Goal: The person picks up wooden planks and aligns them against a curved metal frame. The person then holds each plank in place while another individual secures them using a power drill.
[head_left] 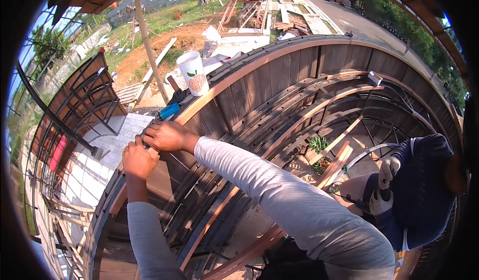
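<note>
My left hand (pixel 137 161) and my right hand (pixel 167 135) meet at the top edge of a curved wall of dark wooden planks (pixel 267 83). The fingers of both are closed, close against each other, over the wall's rim. What they hold there is hidden behind the fingers. Just beyond my right hand, a blue object, perhaps a tool handle (pixel 169 111), lies on the rim. Past it stands a white cup (pixel 192 74) with an orange and green print. A light wooden strip (pixel 202 100) runs along the top of the wall.
A person in dark blue clothes and work gloves (pixel 416 190) crouches inside the curve at right. Curved, tiered slats and metal framing (pixel 294 98) line the wall's inside. Loose boards (pixel 339 165) lie below. Outside are a tiled floor (pixel 95 165) and a wooden post (pixel 149 45).
</note>
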A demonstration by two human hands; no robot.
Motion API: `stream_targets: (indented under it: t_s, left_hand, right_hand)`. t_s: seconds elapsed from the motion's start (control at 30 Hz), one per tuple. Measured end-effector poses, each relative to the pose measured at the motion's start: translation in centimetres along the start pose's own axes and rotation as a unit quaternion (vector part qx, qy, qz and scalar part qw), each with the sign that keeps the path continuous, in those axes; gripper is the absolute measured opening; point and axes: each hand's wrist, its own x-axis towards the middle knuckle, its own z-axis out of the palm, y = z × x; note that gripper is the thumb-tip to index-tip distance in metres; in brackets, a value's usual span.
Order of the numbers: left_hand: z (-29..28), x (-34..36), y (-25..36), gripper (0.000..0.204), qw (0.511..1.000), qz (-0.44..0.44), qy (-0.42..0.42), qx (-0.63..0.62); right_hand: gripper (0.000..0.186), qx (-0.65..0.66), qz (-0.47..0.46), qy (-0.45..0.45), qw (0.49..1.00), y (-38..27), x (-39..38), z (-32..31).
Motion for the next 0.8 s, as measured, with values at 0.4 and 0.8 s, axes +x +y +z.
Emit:
stream_targets:
  t_s: [0.4,0.8]
  left_hand:
    - [0.3,-0.2,-0.6,0.073,1.000,0.009,0.015,0.000]
    - [-0.4,-0.4,0.1,0.075,1.000,-0.009,0.020,-0.002]
  right_hand:
    - [0.033,0.010,0.087,-0.081,0.993,-3.0,2.4,0.8]
    - [0.064,0.006,0.055,-0.118,0.992,-2.0,2.3,0.6]
